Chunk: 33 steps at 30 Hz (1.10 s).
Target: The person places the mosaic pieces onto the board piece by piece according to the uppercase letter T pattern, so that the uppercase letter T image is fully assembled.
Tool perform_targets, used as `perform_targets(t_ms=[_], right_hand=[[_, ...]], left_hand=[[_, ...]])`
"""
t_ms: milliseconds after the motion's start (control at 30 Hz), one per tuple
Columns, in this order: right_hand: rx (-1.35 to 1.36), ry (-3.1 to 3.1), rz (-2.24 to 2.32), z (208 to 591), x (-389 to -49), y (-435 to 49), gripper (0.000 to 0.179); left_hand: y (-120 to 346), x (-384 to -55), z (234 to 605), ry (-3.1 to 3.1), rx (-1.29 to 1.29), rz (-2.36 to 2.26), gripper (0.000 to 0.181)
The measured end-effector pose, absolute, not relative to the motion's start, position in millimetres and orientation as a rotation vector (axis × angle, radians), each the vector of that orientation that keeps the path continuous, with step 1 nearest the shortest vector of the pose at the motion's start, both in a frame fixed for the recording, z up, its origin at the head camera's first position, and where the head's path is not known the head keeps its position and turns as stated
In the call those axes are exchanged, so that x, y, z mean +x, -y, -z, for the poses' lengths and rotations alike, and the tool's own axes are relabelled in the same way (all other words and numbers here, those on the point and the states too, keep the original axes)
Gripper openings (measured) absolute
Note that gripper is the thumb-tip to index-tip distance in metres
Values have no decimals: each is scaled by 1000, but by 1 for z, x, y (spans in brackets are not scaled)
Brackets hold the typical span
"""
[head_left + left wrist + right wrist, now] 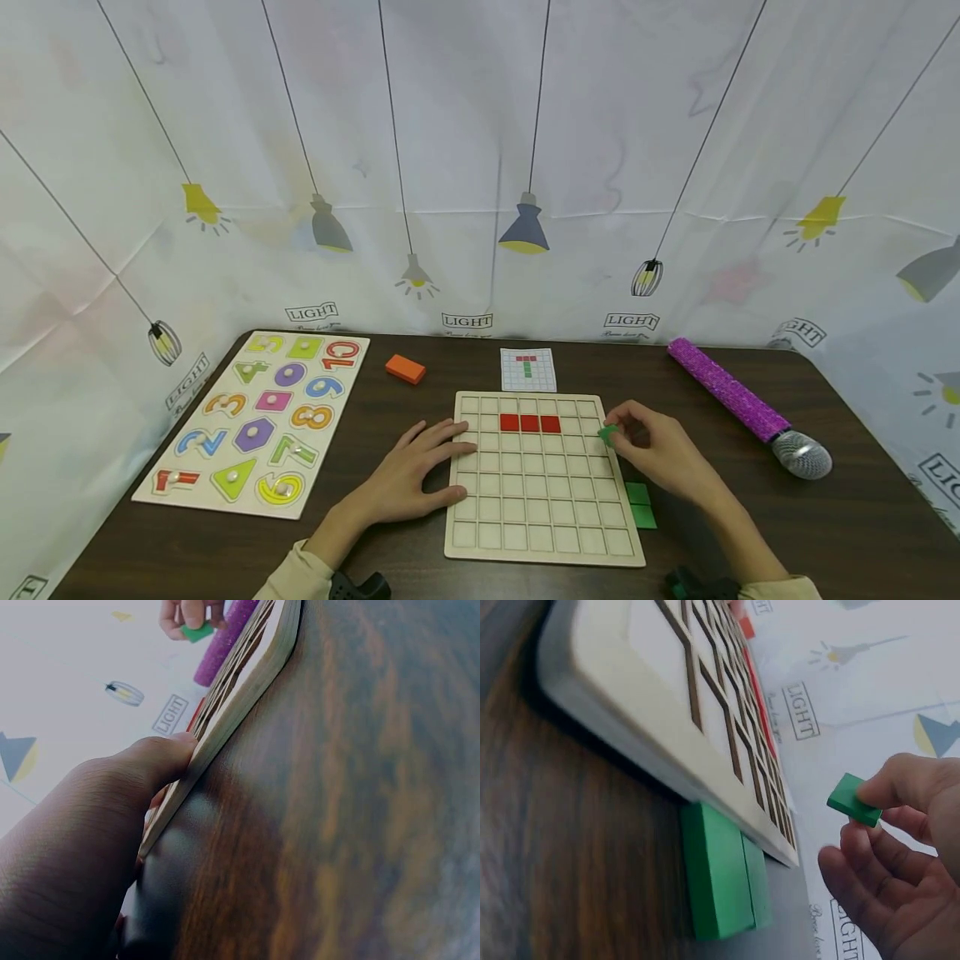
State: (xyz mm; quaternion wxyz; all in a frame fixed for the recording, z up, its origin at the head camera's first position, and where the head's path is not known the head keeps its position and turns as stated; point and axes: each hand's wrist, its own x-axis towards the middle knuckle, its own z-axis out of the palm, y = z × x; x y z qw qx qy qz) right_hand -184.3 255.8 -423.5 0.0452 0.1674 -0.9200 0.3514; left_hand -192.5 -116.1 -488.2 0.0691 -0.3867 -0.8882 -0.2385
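A pale wooden grid board (510, 533) lies on the dark table, with three red square tiles (529, 423) side by side in its second row. Above the board's right edge, my right hand (663, 446) pinches a green square tile (855, 799) between thumb and fingers. My left hand (412, 475) rests along the board's left edge, fingers spread, fingertips touching the rim. Two more green tiles (724, 874) lie against the board's right side. Just behind the board is a small pattern card (528, 370) printed with red squares in a row above a green column.
To the left lies a number-and-shape puzzle board (251, 425) with knobbed pieces. An orange block (405, 369) sits between it and the card. A purple glittery microphone (738, 400) lies on the right. Behind the table hangs a lamp-printed cloth (465, 167).
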Motion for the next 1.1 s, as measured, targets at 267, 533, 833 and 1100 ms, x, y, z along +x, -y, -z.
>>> perform_targets(t_ms=[267,533,833,1100], right_hand=[[516,2832,-1098,422,-186,-246,14],[535,2811,-1138,425,-190,-237,15],[540,2852,-1135,426,-197,-230,12],[562,2855,-1152,430,-201,-225,13]], left_hand=[[116,-193,489,2683,-1160,727,54],[116,-193,488,2675,-1170,714,55],[117,-193,489,2686,-1163,741,55],[117,-193,488,2698,-1163,734,56]])
